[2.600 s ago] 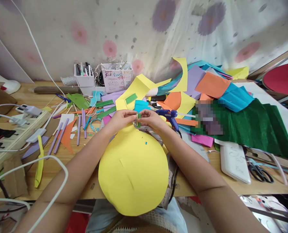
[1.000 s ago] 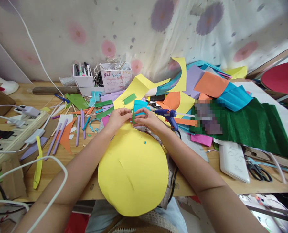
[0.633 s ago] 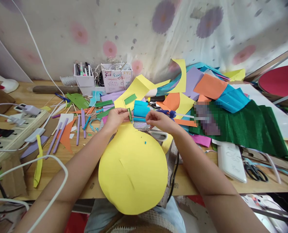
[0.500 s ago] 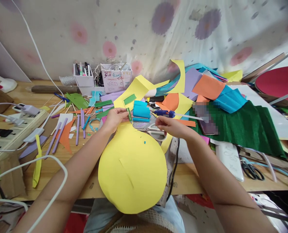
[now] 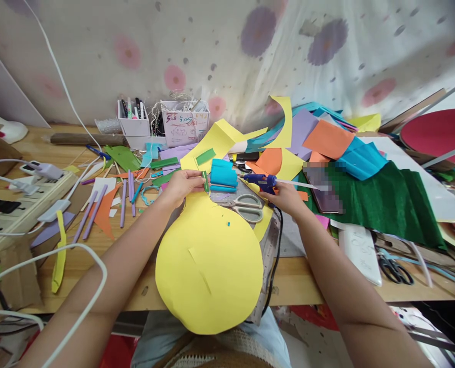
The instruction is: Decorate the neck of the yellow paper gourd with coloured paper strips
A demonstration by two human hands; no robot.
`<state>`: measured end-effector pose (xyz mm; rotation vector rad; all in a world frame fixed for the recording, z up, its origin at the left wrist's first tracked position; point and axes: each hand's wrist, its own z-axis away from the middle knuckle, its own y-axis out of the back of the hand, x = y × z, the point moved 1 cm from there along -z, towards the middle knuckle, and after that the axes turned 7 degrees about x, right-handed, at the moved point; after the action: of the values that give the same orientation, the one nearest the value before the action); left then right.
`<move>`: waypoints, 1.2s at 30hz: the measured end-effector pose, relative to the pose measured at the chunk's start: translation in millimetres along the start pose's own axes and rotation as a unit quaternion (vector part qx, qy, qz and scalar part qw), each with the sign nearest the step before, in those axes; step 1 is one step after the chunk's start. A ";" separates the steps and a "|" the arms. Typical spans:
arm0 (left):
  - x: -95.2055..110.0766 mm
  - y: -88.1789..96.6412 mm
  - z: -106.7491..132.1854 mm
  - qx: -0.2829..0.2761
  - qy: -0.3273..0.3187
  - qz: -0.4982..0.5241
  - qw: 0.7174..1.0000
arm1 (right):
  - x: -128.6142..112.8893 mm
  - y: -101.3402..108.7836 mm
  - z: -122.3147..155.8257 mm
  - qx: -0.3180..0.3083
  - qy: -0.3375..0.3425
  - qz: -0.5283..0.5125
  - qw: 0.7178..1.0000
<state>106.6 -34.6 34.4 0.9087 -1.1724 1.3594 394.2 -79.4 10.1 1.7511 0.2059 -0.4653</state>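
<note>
My left hand (image 5: 187, 184) pinches a small folded strip of green paper (image 5: 206, 181) between thumb and fingers, just above a large rounded yellow paper piece (image 5: 210, 266). My right hand (image 5: 283, 196) is closed round the handle of a blue hot glue gun (image 5: 261, 180), whose nozzle points left. A white glue stick juts from its rear. Between the hands lies a rolled blue paper piece (image 5: 223, 174). Grey-handled scissors (image 5: 246, 206) rest at the upper right edge of the yellow piece, near my right hand.
Purple paper tubes (image 5: 95, 212) and scraps lie left, beside a power strip (image 5: 28, 204) with cables. White pen boxes (image 5: 185, 125) stand at the back. Right are dark green paper (image 5: 380, 204), a phone (image 5: 325, 191) and black scissors (image 5: 396, 267). A black cord (image 5: 279, 260) hangs over the table edge.
My right hand has moved from above the scissors onto the glue gun's handle and closed round it. The scissors now show fully. My left hand still pinches the green strip, which has turned slightly.
</note>
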 end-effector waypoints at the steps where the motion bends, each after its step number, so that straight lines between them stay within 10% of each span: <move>1: 0.0 1.1 -0.7 -0.006 0.006 -0.007 1.000 | -1.6 -3.2 -3.2 -0.003 -0.019 -0.025 1.000; 6: -0.9 5.1 -4.1 -0.020 0.035 -0.027 0.999 | -15.2 9.9 -8.0 0.050 -0.072 -0.263 0.961; 10: -1.1 5.8 -3.7 -0.026 0.051 -0.044 0.997 | -44.6 30.3 -1.2 -0.043 -0.002 -0.388 0.921; 17: -1.9 7.5 -3.7 -0.052 0.059 -0.068 0.995 | -82.7 21.8 7.6 -0.071 0.021 -0.252 0.965; 36: -2.1 9.3 -4.5 -0.096 0.068 -0.094 0.989 | -80.6 1.3 2.9 -0.049 0.036 -0.209 0.976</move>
<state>98.2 -30.1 29.9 0.7559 -1.0640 1.1176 321.4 -73.5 44.3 1.6298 0.6459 -0.6828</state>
